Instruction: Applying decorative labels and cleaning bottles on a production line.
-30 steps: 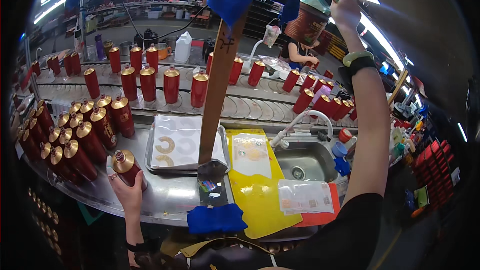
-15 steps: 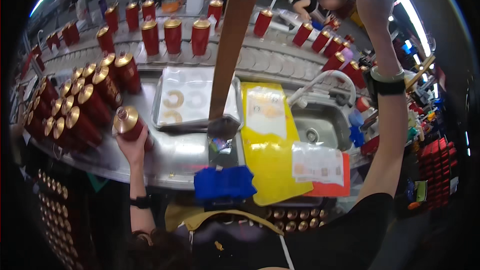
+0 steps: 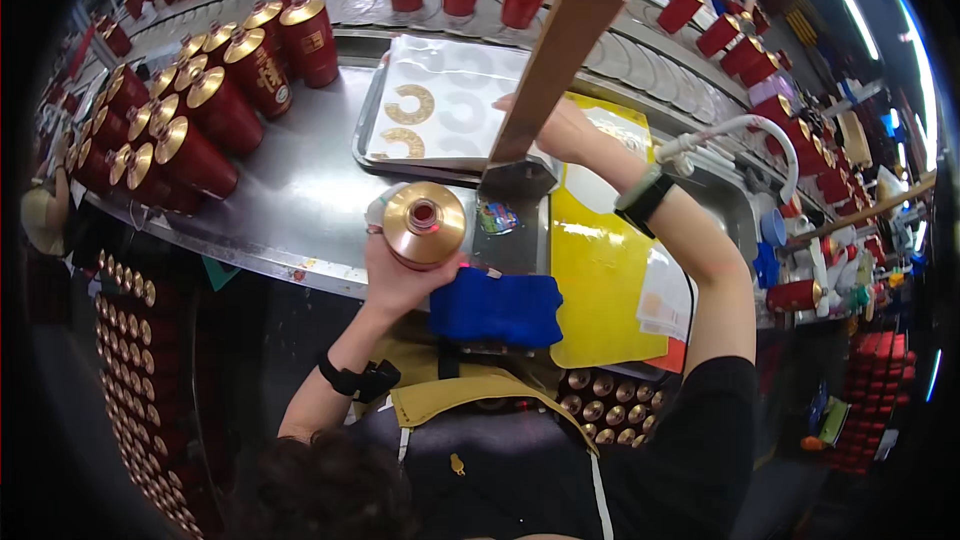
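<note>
- A red bottle with a gold shoulder was gripped by the left hand, its fingers wrapped around the body and its open mouth tilted toward the camera.
- The bottle was held above the near edge of the metal bench, just beside a folded blue cloth.
- The right hand was stretched over the right side of a white sheet, on which gold C-shaped pieces were seen.
- The right hand was partly covered by a wooden post; whether it was open or closed, or was touching the sheet, could not be told.
- The sheet was supported by a metal tray.
- More red bottles were clustered at the left of the bench.
- A yellow mat was laid beneath the right forearm, near a sink.
</note>
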